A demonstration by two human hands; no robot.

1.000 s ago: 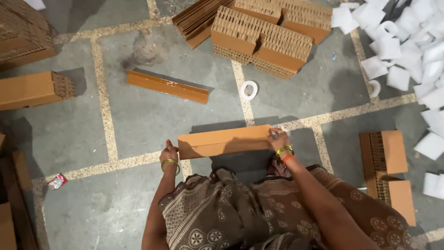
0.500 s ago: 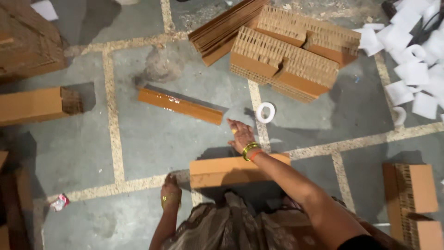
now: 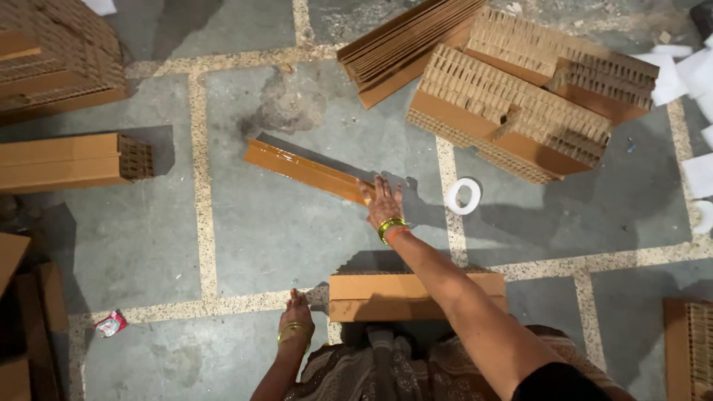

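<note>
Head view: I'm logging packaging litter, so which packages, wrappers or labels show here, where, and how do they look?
Small wrapper: crumpled, red and white, on the floor at lower left, left of the left hand.
Tape roll: white ring, flat on the floor, right of the right hand.
No signs or screens.

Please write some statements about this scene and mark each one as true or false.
1. The right hand touches the end of the glossy brown strip. True.
2. The left hand holds the white tape roll. False: it rests on the floor, and the roll lies apart on the floor.
3. A flat cardboard block lies just in front of the person. True.
4. The right wrist is bare. False: it wears bangles.
</note>
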